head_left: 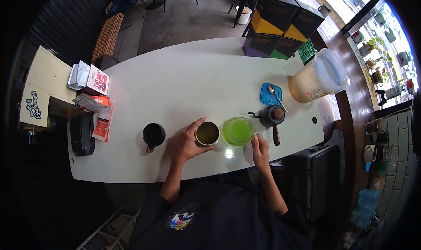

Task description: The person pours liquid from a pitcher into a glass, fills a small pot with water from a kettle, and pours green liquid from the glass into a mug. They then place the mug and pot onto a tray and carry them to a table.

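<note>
On the white table, my left hand (190, 142) is wrapped round a light-rimmed cup (207, 133) with dark greenish contents. Just right of it stands a clear glass jug (238, 131) of bright green liquid, its handle pinched in my right hand (260, 150). The two vessels are close together and upright. A black pot (271, 116) with a wooden handle is right of the jug. Behind the pot, a spoon (276, 96) lies over a blue lid (268, 94). Left of my left hand is a black cup (154, 134) with its handle towards me.
A large plastic pitcher (313, 79) stands at the table's right, with stacked dark boxes (278, 26) at the far edge. Packets (101, 122), a card holder (97, 80) and a black case (81, 135) sit at the left end.
</note>
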Demonstrator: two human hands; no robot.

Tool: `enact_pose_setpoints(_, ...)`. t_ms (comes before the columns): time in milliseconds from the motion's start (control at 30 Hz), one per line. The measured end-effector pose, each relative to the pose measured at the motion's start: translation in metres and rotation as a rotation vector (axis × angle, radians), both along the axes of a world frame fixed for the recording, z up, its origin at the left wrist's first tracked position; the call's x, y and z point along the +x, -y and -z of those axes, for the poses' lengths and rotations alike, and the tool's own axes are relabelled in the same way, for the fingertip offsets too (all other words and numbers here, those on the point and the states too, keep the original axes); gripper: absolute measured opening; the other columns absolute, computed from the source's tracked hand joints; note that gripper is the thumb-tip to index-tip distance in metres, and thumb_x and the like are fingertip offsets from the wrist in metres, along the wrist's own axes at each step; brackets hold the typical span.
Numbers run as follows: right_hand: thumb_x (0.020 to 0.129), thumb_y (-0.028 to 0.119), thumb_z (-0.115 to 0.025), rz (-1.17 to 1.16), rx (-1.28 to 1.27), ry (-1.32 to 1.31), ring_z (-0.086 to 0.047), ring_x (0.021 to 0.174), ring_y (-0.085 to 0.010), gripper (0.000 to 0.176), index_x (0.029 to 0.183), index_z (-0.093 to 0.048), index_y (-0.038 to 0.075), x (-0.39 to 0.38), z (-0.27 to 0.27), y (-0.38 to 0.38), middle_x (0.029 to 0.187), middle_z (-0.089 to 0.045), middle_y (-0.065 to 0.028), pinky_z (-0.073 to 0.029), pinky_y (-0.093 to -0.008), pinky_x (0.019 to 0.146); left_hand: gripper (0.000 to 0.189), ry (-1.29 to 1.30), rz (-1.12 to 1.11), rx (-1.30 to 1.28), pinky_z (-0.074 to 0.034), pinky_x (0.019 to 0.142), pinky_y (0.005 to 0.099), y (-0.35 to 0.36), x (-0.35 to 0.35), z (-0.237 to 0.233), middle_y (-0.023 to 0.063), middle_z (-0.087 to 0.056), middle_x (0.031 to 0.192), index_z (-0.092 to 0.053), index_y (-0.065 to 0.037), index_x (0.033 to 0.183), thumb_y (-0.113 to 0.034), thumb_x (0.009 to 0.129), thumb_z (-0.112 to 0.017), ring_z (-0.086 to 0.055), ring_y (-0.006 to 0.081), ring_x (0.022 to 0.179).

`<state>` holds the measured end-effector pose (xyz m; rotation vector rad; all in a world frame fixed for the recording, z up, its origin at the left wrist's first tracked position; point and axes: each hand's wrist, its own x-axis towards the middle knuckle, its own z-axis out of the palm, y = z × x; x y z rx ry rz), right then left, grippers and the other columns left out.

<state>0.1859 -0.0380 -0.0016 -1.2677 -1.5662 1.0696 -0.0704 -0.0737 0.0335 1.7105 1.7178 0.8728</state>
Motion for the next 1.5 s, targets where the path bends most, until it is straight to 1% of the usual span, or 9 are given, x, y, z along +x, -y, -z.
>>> enact_pose_setpoints(167, 0.099, 0.021, -0.041, -0.008, 0.008, 0.022, -0.029, 0.055, -0.0088, 0.038, 0.068, -0.037, 0.0, -0.002, -0.002, -0.003, 0.057, -0.033, -0.0007, -0.025, -0.0284, 0.05, 0.087, -0.002, -0.029, 0.011, -0.048, 0.092, 0.0389, 0.0, -0.001, 0.013, 0.0113, -0.062, 0.112, -0.05, -0.008, 0.125, -0.031, 0.051, -0.088, -0.061, 0.028, 0.102)
enact_pose_setpoints(233, 0.099, 0.021, -0.041, -0.01, 0.01, 0.019, -0.03, 0.055, -0.0097, 0.038, 0.068, -0.037, 0.0, -0.002, -0.003, -0.003, 0.057, -0.033, -0.0017, -0.025, -0.029, 0.05, 0.084, 0.071, -0.038, 0.047, -0.049, 0.09, 0.0389, -0.001, -0.002, 0.018, 0.0117, -0.064, 0.109, -0.052, -0.008, 0.123, -0.03, 0.05, -0.088, -0.062, 0.0284, 0.099)
enact_pose_setpoints(300, 0.099, 0.021, -0.041, -0.006, 0.009, 0.025, -0.03, 0.055, -0.0099, 0.038, 0.068, -0.037, 0.0, -0.002, -0.002, -0.004, 0.057, -0.033, -0.002, -0.026, -0.0292, 0.05, 0.083, 0.068, -0.036, 0.062, -0.05, 0.089, 0.0388, -0.002, -0.003, 0.021, 0.012, -0.064, 0.108, -0.053, -0.008, 0.122, -0.03, 0.05, -0.089, -0.063, 0.0286, 0.098)
enact_pose_setpoints(567, 0.099, 0.021, -0.041, -0.006, 0.012, 0.035, -0.031, 0.056, -0.0107, 0.037, 0.069, -0.037, -0.001, -0.002, -0.003, -0.003, 0.057, -0.034, -0.0033, -0.027, -0.0298, 0.051, 0.082, 0.087, -0.009, 0.093, -0.051, 0.087, 0.0386, -0.005, -0.003, 0.023, 0.0136, -0.065, 0.105, -0.055, -0.005, 0.119, -0.027, 0.048, -0.09, -0.064, 0.0294, 0.096)
enact_pose_setpoints(633, 0.097, 0.018, -0.044, -0.021, -0.067, 0.017, -0.033, 0.059, -0.0154, 0.033, 0.073, -0.039, -0.005, -0.001, -0.006, -0.003, 0.06, -0.033, -0.0118, -0.031, -0.0341, 0.054, 0.081, 0.14, -0.015, 0.107, -0.052, 0.086, 0.0386, -0.005, -0.003, 0.024, 0.0144, -0.066, 0.104, -0.055, -0.004, 0.118, -0.024, 0.047, -0.09, -0.065, 0.0295, 0.095)
enact_pose_setpoints(1067, 0.097, 0.019, -0.045, 0.008, -0.019, 0.018, -0.034, 0.058, -0.0176, 0.034, 0.073, -0.04, -0.004, -0.004, -0.005, 0.0, 0.061, -0.034, -0.0128, -0.031, -0.0347, 0.054, 0.079, 0.137, -0.016, 0.128, -0.052, 0.086, 0.0393, -0.006, 0.002, 0.019, 0.0148, -0.065, 0.103, -0.054, -0.003, 0.117, -0.022, 0.048, -0.089, -0.064, 0.0303, 0.096)
enact_pose_setpoints(1367, 0.097, 0.02, -0.044, -0.031, -0.055, -0.004, -0.034, 0.06, -0.0165, 0.034, 0.074, -0.042, -0.005, -0.001, -0.001, -0.003, 0.06, -0.036, -0.013, -0.032, -0.0342, 0.055, 0.085, 0.084, -0.046, 0.124, -0.05, 0.087, 0.0406, -0.003, 0.005, 0.02, 0.0141, -0.064, 0.107, -0.05, -0.006, 0.122, -0.025, 0.049, -0.089, -0.062, 0.0307, 0.099)
enact_pose_setpoints(1433, 0.099, 0.023, -0.042, -0.028, 0.007, 0.033, -0.04, 0.054, -0.0104, 0.039, 0.067, -0.04, -0.001, 0.0, 0.005, -0.005, 0.055, -0.04, -0.0039, -0.033, -0.0291, 0.05, 0.091, -0.027, -0.088, 0.141, -0.048, 0.09, 0.0416, 0.0, 0.007, 0.023, 0.0138, -0.063, 0.11, -0.047, -0.007, 0.127, -0.028, 0.049, -0.09, -0.06, 0.0315, 0.102)
enact_pose_setpoints(1500, 0.099, 0.023, -0.042, -0.055, -0.01, 0.041, -0.042, 0.054, -0.0103, 0.039, 0.068, -0.042, -0.001, 0.004, 0.009, -0.006, 0.056, -0.042, -0.0037, -0.034, -0.0284, 0.05, 0.093, -0.022, -0.127, 0.111, -0.047, 0.092, 0.0419, 0.003, 0.009, 0.022, 0.0134, -0.061, 0.113, -0.046, -0.008, 0.129, -0.028, 0.049, -0.09, -0.058, 0.0318, 0.105)
